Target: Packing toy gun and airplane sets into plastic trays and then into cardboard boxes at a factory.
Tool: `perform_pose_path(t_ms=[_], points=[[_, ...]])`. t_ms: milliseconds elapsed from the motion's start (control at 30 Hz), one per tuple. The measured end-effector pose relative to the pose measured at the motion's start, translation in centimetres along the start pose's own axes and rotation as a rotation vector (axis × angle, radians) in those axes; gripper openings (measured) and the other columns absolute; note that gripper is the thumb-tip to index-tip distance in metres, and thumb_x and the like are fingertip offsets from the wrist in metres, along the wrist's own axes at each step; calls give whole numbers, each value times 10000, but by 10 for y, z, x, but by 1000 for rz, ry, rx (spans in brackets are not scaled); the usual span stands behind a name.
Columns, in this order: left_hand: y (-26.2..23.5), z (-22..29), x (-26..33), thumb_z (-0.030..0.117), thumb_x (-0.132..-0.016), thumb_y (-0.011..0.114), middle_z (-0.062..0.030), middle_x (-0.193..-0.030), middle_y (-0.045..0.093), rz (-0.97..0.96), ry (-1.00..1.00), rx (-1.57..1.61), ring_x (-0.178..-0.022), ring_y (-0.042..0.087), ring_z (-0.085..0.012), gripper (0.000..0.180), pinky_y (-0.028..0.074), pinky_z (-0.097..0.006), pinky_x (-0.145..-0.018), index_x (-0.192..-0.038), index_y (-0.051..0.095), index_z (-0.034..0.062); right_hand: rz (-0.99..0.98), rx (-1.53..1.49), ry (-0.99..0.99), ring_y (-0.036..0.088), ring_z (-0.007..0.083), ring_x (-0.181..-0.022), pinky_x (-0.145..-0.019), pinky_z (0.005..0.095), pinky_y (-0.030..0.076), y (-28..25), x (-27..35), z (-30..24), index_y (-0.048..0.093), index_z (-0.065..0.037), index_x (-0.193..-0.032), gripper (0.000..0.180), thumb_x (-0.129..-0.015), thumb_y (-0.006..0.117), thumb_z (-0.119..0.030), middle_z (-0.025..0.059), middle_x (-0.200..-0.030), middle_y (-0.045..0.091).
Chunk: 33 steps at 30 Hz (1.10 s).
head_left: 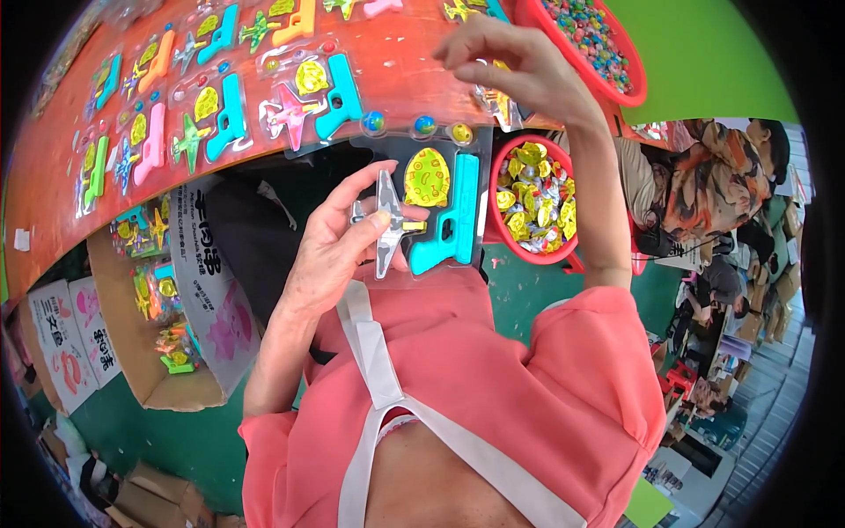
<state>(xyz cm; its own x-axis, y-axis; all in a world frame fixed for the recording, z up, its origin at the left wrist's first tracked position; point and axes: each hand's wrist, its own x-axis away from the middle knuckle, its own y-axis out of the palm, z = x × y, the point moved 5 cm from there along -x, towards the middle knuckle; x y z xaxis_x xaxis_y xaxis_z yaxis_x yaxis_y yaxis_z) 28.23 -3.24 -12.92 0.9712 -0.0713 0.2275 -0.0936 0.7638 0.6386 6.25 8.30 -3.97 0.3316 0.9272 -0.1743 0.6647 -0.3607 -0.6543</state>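
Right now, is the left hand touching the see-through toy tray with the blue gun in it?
Touching. The head view shows the left hand gripping the clear blister tray, thumb pressed over its grey toy plane.

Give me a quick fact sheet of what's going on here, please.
left hand: holds a clear toy tray with a cyan gun, yellow disc and three balls
right hand: raised over the table, fingers pinched on a small packet
table: orange, lined with filled trays
red basket: yellow foil pieces, beside the tray
cardboard box: lower left, more toys inside
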Motion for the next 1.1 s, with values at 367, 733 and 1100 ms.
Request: perform_pose_path(t_ms=[367,733,1100], points=[[-5,-6,-2,111,-986,532,-177,-1128,659,40,23,-9,-972,683,-206,497,582,-297,-786,-1445,354,49,84,1,59,611,188,-952,-819,319,488,36,45,-13,675,-19,-960,137,-830,715,-36,88,-1059,635],[-13,-7,6,123,-985,537,-187,-1116,662,40,23,19,-957,691,-222,497,600,-306,-752,-1441,355,43,-36,-28,-58,615,213,-982,-809,311,501,54,8,-23,675,-38,-1063,216,-849,701,-60,78,-1078,615],[-25,-3,4,104,-993,517,-185,-1122,659,97,56,33,-952,690,-217,484,593,-289,-744,-1444,352,42,5,169,-42,631,242,-929,-795,331,505,78,-5,-19,660,-51,-1077,240,-844,705,-85,86,-1005,622]])
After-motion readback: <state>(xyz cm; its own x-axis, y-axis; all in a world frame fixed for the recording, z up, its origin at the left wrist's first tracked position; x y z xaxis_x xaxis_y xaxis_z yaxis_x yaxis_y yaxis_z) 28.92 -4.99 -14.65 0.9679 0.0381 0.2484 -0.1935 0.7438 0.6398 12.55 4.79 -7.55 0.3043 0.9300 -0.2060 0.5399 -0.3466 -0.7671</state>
